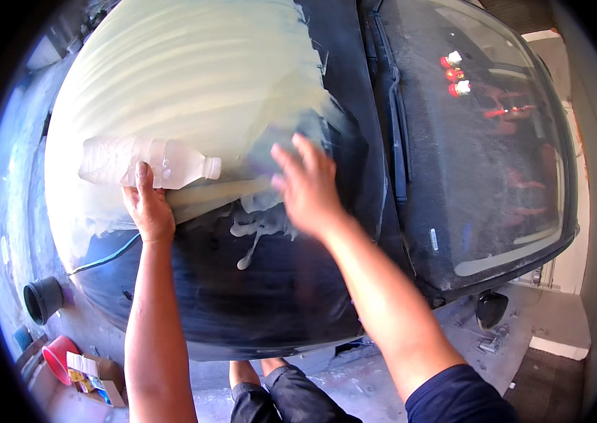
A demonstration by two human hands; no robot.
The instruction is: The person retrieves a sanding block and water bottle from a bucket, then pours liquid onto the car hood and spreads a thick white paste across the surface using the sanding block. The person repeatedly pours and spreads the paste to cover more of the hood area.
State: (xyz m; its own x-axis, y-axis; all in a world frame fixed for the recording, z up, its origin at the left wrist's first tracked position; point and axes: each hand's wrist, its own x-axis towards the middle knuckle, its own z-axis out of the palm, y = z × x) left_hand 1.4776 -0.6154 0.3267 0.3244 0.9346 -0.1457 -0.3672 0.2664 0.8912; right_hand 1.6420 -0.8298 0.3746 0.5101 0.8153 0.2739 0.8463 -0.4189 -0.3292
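My left hand (pixel 149 210) is closed round a clear plastic bottle (pixel 178 163), which lies sideways with its neck to the right, just over the car hood (pixel 193 84). Thumb on top, fingers underneath. A wide coat of pale yellowish filler or paint covers much of the dark hood, with ragged edges. My right hand (pixel 309 187) is over the border between pale coat and dark surface, its fingers smeared by motion and seemingly apart. Under its fingertips is a blurred bluish-grey patch (pixel 264 149); I cannot tell if it is a sheet or wet surface. Milky liquid (pixel 259 229) runs down nearby.
To the right are the windshield (pixel 481 155) and a wiper (pixel 398 127). The side mirror (pixel 491 310) sticks out below. On the floor at lower left stand a dark bucket (pixel 43 299), a red basin (pixel 60 359) and a cardboard box (pixel 104 379) with things inside.
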